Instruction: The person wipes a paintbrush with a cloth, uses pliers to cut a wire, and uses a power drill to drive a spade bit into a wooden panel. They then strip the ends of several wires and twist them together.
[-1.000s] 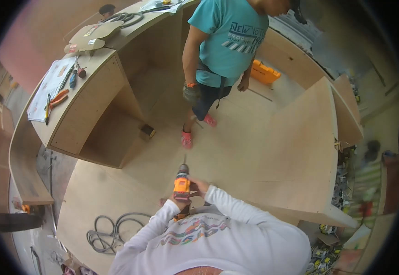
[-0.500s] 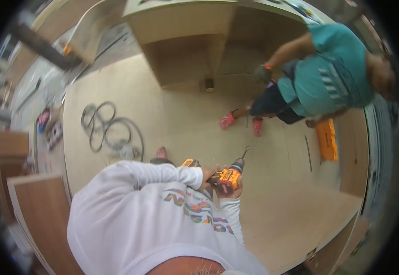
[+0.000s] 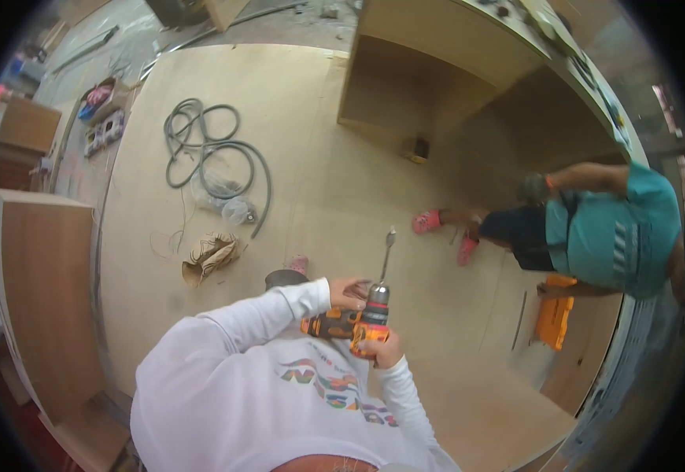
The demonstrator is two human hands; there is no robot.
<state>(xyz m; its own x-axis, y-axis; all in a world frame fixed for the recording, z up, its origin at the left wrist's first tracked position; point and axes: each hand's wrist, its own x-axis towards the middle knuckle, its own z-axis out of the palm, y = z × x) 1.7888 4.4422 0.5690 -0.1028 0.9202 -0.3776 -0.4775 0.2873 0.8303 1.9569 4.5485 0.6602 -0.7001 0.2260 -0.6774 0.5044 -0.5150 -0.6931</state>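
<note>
A yellow-and-black cordless drill (image 3: 369, 321) is in front of my chest, lying sideways with its battery end to the left. From its silver chuck (image 3: 378, 294) a long spade-type bit (image 3: 389, 250) points up and away over the floor panel. My right hand (image 3: 385, 349) is closed around the rear of the drill's housing. Near the chuck, my left hand (image 3: 348, 293) is against the front of the drill with bent fingers. Part of its grip is hidden.
A co-worker in a teal shirt (image 3: 602, 236) stands at right beside a yellow case (image 3: 556, 315). A coiled grey hose (image 3: 257, 185), crumpled brown paper (image 3: 212, 256) and a small box (image 3: 415, 149) lie on the wooden panel (image 3: 319, 197). A wooden cabinet (image 3: 429, 55) stands ahead.
My left hand has shifted from the drill's handle toward its chuck. The bit has swung to point more straight ahead. My view has turned, and the co-worker appears farther right and lower.
</note>
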